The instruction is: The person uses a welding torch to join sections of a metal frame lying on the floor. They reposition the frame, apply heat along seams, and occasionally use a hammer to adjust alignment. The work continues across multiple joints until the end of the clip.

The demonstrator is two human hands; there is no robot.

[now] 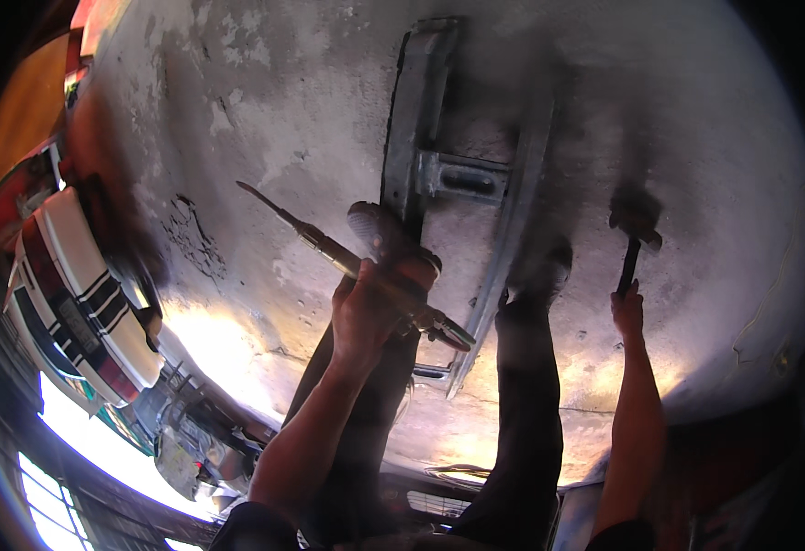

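Left hand [366, 308] wraps tight around a long chisel [329, 253] at frame centre; right hand [629, 312] grips a hammer [635, 230] at right. Chisel tip off the metal frame [421, 138] on the concrete floor [265, 110] — striking looks unstarted.

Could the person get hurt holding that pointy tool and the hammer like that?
Maybe. The left hand grips the long pointed chisel close to where a blow might land, so a missed swing of the hammer in the right hand could hit fingers. The person's shoes stand right beside the chisel on the concrete floor, so a slip could reach a foot. Deep shadow darkens the metal bracket, which may spoil aim.
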